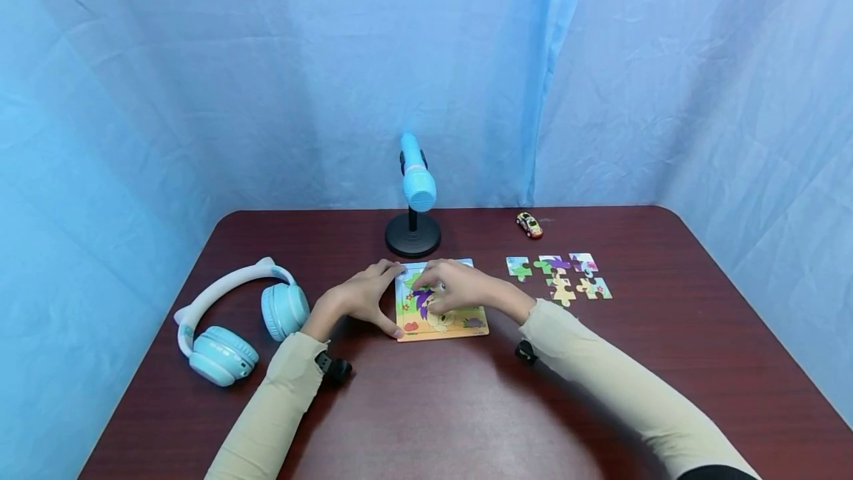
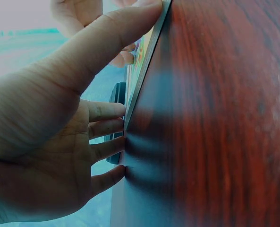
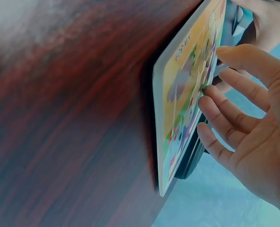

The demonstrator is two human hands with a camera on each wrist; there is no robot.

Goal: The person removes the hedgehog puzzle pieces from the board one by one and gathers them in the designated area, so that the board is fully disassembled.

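Note:
A square jigsaw board [image 1: 453, 332] with a colourful cartoon picture lies flat on the table. My left hand [image 1: 365, 295] rests along its left side, thumb at the near corner and fingers spread towards the far corner. In the left wrist view, the left thumb [image 2: 116, 35] reaches over the board's edge while the other fingertips come down beside it. Over the middle of the picture, my right hand [image 1: 460, 286] touches the surface with relaxed, slightly bent fingers [image 3: 224, 113]. No loose piece shows between them. Part of the picture is hidden under this hand.
Several loose jigsaw pieces [image 1: 562, 291] lie right of the board, with a toy car [image 1: 529, 225] behind them. A blue microphone [image 1: 418, 187] on a black round stand [image 1: 400, 239] is beyond the board. Blue and white headphones [image 1: 223, 354] lie at the left.

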